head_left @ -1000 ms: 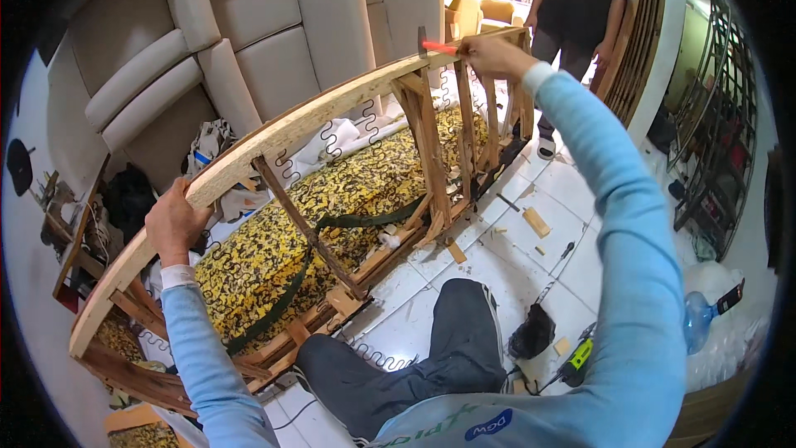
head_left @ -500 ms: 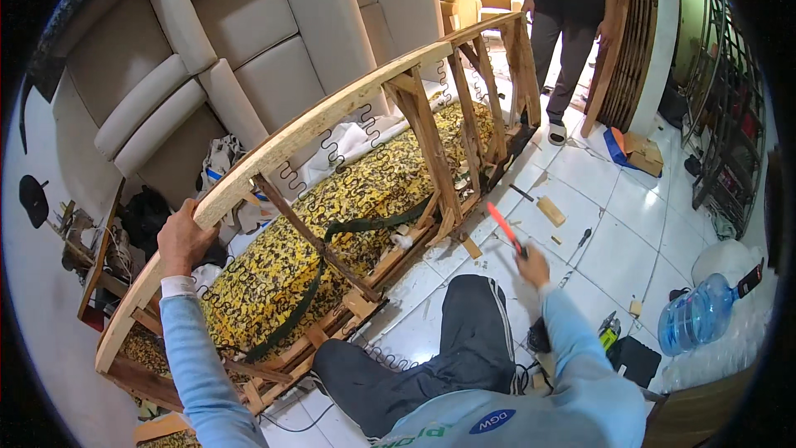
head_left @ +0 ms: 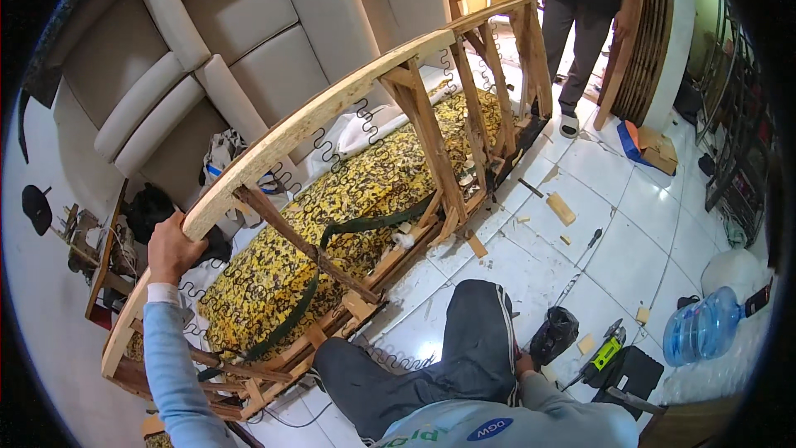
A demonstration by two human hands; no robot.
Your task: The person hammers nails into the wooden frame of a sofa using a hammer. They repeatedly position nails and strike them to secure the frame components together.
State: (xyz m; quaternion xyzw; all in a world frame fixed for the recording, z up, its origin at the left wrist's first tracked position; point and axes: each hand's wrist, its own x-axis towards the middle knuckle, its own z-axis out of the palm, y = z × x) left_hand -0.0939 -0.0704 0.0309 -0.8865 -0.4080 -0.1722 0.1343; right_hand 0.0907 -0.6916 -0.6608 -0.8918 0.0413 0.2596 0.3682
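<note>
A long wooden sofa frame (head_left: 327, 108) stands slanted in front of me, with a pale top rail, darker uprights and zigzag springs. My left hand (head_left: 174, 249) is wrapped over the rail's near left end, thumb toward me. Behind the uprights lies yellow-and-black patterned fabric (head_left: 290, 236), with a dark green strap (head_left: 373, 228) looping among the lower bars. Low beside my right knee is my right hand (head_left: 524, 363), mostly hidden by the leg; its fingers and anything in them do not show. It is nearest a black plastic bag (head_left: 555, 336) on the floor.
Beige sofa sections (head_left: 249, 25) lean at the back left. A person (head_left: 580, 25) stands beyond the frame's far end. Wood scraps (head_left: 560, 208) and a screwdriver-like tool (head_left: 594, 238) lie on white tiles. To the right are a green tool (head_left: 608, 354), black case (head_left: 634, 373) and blue water jug (head_left: 703, 328).
My right hand has dropped from over the floor to beside my knee; the red-orange tool it held is no longer visible. My left hand keeps its grip on the rail.
</note>
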